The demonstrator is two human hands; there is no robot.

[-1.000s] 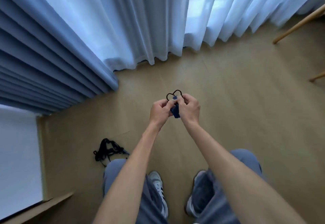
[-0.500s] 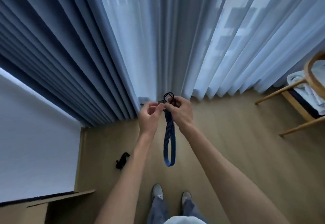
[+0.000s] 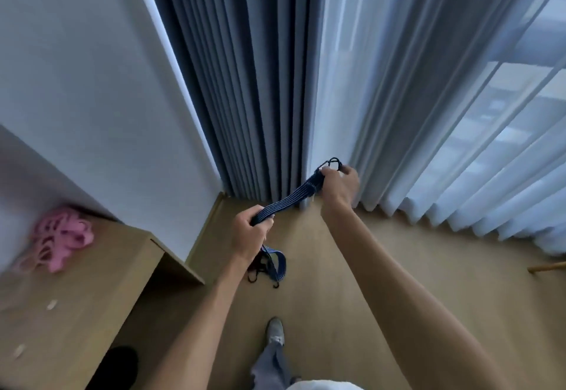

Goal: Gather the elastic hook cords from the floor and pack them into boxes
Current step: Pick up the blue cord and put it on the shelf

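Observation:
A blue striped elastic hook cord (image 3: 289, 198) stretches in the air between both hands. My right hand (image 3: 338, 184) grips its upper end, where the black hooks stick out above the fingers. My left hand (image 3: 249, 235) grips the cord lower down, and the folded loop hangs below that fist. A black bundle of cords (image 3: 260, 268) lies on the wooden floor just behind the hanging loop. Pink cords (image 3: 61, 236) lie inside an open cardboard box (image 3: 101, 282) at the left.
Grey curtains (image 3: 245, 83) and sheer white curtains (image 3: 428, 114) hang ahead, meeting the floor. A white wall stands at the left. A wooden chair leg (image 3: 548, 266) shows at the right edge. My shoe (image 3: 275, 330) is on the floor below.
The view has risen and swung left, bringing the box into sight. My hands have moved apart, the left sliding down the cord and pulling it out between them.

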